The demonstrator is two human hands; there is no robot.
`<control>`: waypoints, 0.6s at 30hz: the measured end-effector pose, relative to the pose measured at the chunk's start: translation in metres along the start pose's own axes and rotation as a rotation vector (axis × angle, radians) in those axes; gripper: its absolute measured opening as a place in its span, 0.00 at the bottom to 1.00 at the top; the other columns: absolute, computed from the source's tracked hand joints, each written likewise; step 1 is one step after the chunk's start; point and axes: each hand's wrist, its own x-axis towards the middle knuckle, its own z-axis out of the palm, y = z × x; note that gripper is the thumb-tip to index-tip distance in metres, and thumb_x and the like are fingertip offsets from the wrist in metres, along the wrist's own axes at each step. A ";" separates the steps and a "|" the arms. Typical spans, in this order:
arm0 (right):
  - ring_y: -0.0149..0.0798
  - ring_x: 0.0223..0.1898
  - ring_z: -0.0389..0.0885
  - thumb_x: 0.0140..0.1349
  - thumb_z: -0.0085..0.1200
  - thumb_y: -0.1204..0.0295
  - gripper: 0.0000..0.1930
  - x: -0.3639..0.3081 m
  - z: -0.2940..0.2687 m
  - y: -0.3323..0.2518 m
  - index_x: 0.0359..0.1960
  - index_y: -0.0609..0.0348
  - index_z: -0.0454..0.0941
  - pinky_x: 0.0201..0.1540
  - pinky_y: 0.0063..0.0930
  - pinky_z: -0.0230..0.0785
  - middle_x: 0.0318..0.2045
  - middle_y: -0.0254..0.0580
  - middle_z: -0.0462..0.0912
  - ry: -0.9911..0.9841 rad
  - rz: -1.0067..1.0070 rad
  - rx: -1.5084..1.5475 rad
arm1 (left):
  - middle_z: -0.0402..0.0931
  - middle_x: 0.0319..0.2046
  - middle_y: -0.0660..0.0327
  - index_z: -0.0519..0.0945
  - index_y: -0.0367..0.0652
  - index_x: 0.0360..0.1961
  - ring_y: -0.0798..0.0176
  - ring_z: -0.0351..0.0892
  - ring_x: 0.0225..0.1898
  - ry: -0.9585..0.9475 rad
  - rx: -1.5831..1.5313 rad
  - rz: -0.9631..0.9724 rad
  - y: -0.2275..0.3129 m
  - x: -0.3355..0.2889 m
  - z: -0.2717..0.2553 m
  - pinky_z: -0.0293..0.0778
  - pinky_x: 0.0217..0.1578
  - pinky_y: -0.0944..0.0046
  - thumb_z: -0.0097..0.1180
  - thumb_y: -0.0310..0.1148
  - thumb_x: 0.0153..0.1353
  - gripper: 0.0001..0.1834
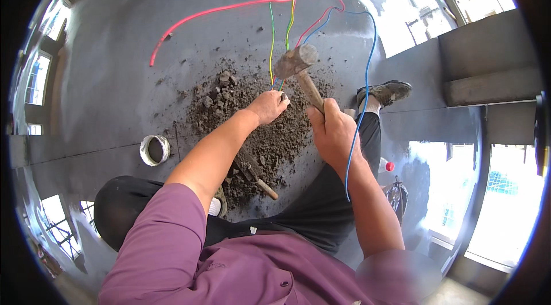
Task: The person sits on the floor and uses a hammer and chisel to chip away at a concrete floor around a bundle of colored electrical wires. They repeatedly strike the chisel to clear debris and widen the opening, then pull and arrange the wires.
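The seated person's dark trousers [310,222] lie over a smooth grey floor [115,87], which runs out to bright window openings [39,79] at the room's sides. The hammer [305,78], with a worn wooden handle and a blunt, dusty, blocky head, is raised over a heap of broken grey-brown rubble [281,147]. The right hand [337,133] is closed firmly around its handle. The left hand [268,108] is low over the heap, fingers curled inward; a small dark end shows at them, but what they grip cannot be told. Nearer the body, a wooden-handled tool [266,188] lies partly in the debris; a white ring [155,150] is to the left and a red-capped bottle [388,165] to the right. A blue wire [374,47] crosses before the right forearm. Beyond, yellow-green wires [272,24] rise behind the hammer head, and a red wire [229,6] arches leftward.
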 end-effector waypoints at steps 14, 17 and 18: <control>0.60 0.25 0.81 0.68 0.52 0.60 0.16 -0.004 0.012 -0.009 0.32 0.61 0.70 0.27 0.51 0.71 0.20 0.58 0.79 -0.017 -0.052 -0.071 | 0.79 0.36 0.42 0.78 0.36 0.41 0.36 0.78 0.42 0.018 0.077 0.061 -0.017 0.005 0.005 0.73 0.45 0.46 0.48 0.43 0.68 0.19; 0.61 0.26 0.82 0.68 0.52 0.60 0.16 0.000 0.026 0.016 0.32 0.62 0.70 0.29 0.53 0.73 0.21 0.59 0.81 -0.189 0.003 -0.276 | 0.79 0.37 0.41 0.73 0.38 0.48 0.36 0.77 0.42 -0.005 0.026 0.126 -0.036 0.015 0.018 0.74 0.43 0.50 0.50 0.38 0.66 0.15; 0.63 0.26 0.81 0.68 0.51 0.58 0.17 -0.001 0.027 0.020 0.32 0.63 0.70 0.30 0.56 0.72 0.20 0.59 0.80 -0.177 0.026 -0.205 | 0.79 0.37 0.41 0.73 0.37 0.48 0.37 0.78 0.41 0.061 -0.047 0.185 -0.035 0.010 0.024 0.74 0.42 0.50 0.51 0.37 0.66 0.15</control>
